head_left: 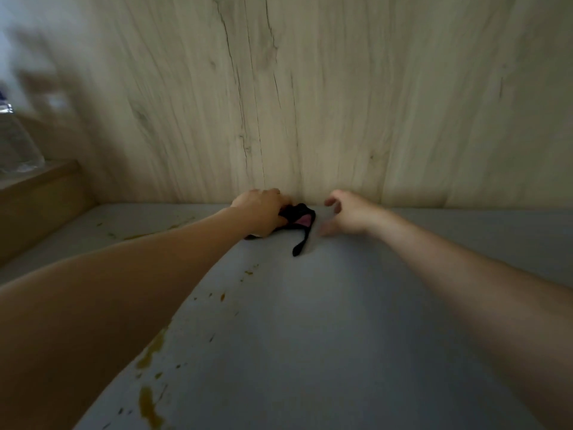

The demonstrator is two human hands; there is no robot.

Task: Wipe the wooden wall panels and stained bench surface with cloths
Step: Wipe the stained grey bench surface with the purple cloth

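While the left hand grips a dark cloth at the far edge of the worktop, right where the grey surface meets the wood wall panel, the right hand hovers just beside it with fingers loosely spread and holding nothing.

From the right hand the cloth lies at about 9 o'clock, close by; from the left hand it spills out toward 3 o'clock. Its bunched body sits under the left fingers, a pink patch shows on its right side, and a thin tail trails down toward 6 o'clock, so its long axis runs roughly far-to-near. The left hand is plainly the nearer one, already on it; the right is close, though its blur makes it unclear whether it touches the cloth.

One cloth is visible, though the task speaks of cloths; a second is not in view. Two bare arms, one worktop, one broad stretch of panel. The yellow-brown stains number many: a cluster at 7 o'clock near the bottom, a few specks around the centre-left, and a smear at 9 o'clock. They all lie on the near and left side of the cloth, so a wiping stroke would probably have to draw back toward 7 o'clock.

A clear bottle stands on a wooden ledge at 9 o'clock.
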